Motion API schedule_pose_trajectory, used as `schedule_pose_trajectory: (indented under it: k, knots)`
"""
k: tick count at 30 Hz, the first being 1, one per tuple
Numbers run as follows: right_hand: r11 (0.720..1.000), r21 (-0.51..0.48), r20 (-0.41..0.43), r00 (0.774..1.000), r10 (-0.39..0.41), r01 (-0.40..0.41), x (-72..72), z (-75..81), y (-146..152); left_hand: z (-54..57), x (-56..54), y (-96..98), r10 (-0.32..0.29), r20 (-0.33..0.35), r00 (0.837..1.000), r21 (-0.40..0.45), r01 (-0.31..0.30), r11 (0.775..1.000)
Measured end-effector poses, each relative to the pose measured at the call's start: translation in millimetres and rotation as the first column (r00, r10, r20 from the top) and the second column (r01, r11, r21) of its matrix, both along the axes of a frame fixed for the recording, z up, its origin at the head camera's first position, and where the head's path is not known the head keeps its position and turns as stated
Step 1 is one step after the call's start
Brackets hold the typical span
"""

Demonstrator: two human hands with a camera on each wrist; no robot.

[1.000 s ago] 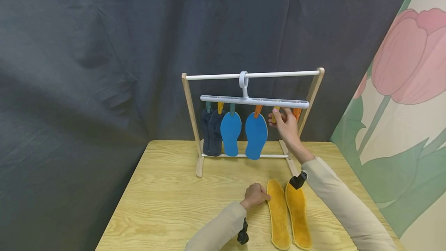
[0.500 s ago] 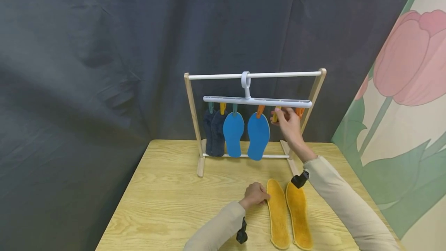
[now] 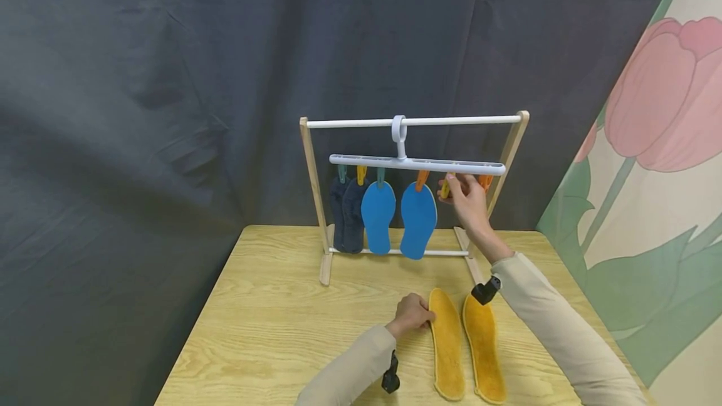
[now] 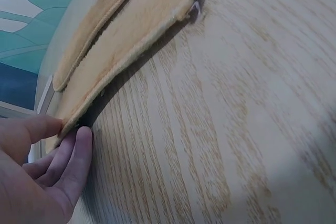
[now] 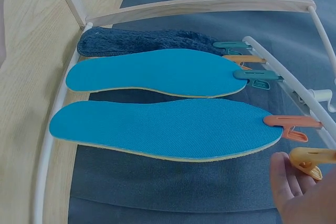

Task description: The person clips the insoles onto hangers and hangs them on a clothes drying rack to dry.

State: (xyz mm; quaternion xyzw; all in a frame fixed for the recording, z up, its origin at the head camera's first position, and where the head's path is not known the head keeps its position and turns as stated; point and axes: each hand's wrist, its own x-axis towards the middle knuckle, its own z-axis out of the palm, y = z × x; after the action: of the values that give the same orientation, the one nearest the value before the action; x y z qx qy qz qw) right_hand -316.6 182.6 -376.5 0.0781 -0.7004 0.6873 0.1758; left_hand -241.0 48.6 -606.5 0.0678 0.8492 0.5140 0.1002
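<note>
The left-wrist view shows what the head view hides: fingers of the left hand (image 4: 39,177) under the rim of a plush mustard insole (image 3: 447,346), thumb above, pinching it, toward the right edge of the table (image 3: 271,331). The right hand (image 3: 469,205) closely grips a yellow clip (image 5: 314,157), cut off in the right-wrist view.

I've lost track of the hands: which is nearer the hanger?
Right: the right hand holds a yellow clip just below the hanger; the left hand is well below it, pinching a yellow insole.
</note>
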Motion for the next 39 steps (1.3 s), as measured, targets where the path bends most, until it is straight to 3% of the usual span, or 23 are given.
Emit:
schedule_pose_trajectory:
  k: [9,17,31,39]
  knots:
    - [1.000,0.028,-0.011,1.000,-0.006,0.007,1.7,2.4,1,-4.5,-6.8,2.3,0.044,-0.028,0.999,0.017,-0.044,0.999]
    - [0.996,0.076,-0.014,0.999,-0.046,0.047,-1.3,-0.1,0,6.6,-7.3,-1.0,0.051,0.008,0.999,0.052,-0.052,0.997]
    - [0.990,0.130,-0.002,0.999,-0.052,0.052,-1.5,-2.7,-2,-7.5,-19.6,-5.9,0.104,0.024,0.994,0.074,-0.105,0.992]
    - [0.991,0.128,0.002,0.999,-0.042,0.041,-3.2,-5.4,-3,2.3,-17.7,-8.4,0.102,0.017,0.995,0.057,-0.103,0.993]
